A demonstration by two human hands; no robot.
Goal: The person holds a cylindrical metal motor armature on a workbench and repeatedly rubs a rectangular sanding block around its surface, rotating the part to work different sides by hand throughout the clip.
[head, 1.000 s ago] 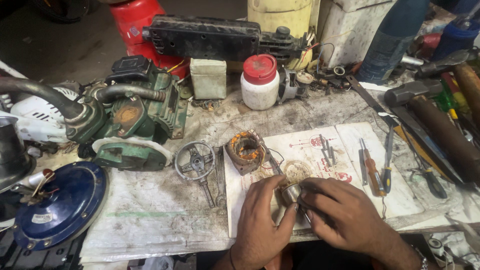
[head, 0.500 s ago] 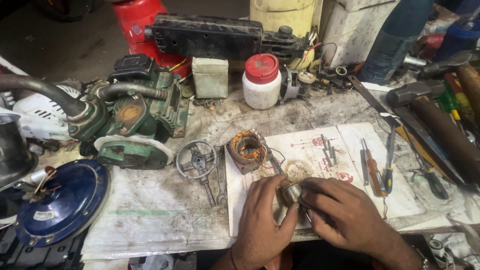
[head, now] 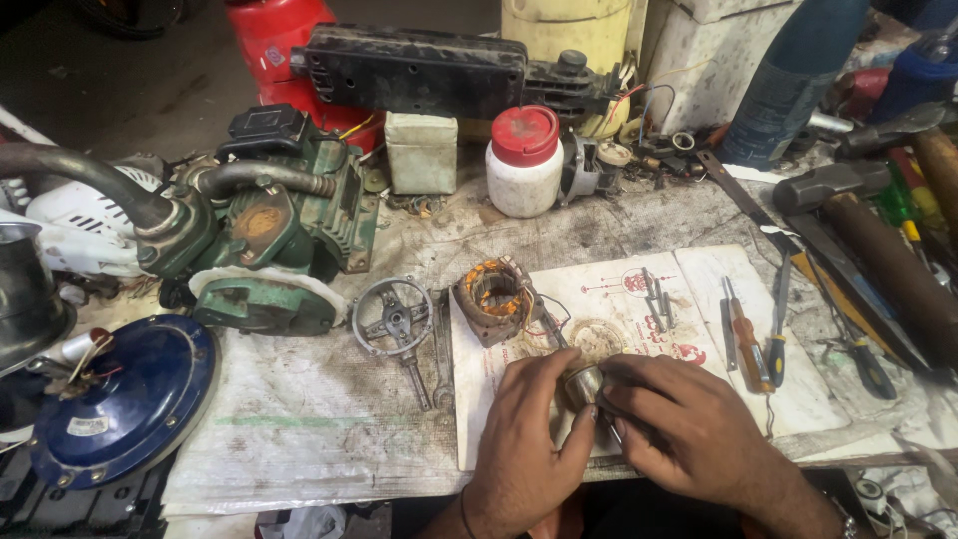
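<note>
Head view shows both your hands at the near edge of the workbench (head: 329, 419), closed together around a small metal cylinder (head: 582, 383). Your left hand (head: 529, 439) pinches it from the left with thumb and fingers curled tight; your right hand (head: 689, 429) wraps it from the right, fingers narrow against its side. The cylinder is dull grey steel, round-ended, worn and smudged, and mostly hidden by your fingers; its full length cannot be told. It sits above a stained white paper sheet (head: 699, 289) spread over the bench's near-right part. Just beyond your hands on that sheet lies a copper-wound stator (head: 494, 297). An orange-handled screwdriver (head: 746, 339) lies near the sheet's right edge. A green motor housing (head: 279, 240) stands at the left.
</note>
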